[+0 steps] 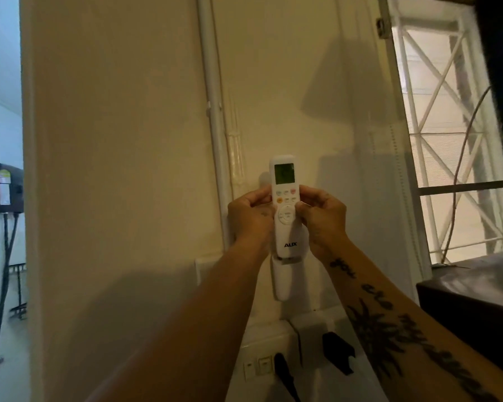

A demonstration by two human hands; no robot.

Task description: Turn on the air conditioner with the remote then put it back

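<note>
Head view: remote [285, 204], white, upright against cream wall [128, 140], lower end just above white wall holder [280, 281]. Left hand [250, 217] grips its left edge; right hand [321, 217] grips right edge, thumb on buttons. Green screen faces camera. Window [447, 126] at right.

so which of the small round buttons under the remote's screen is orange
The orange button on the remote, at the left end of the second row, beside the left hand. The row above looks bluish, pale and red; the rest look white.
</note>
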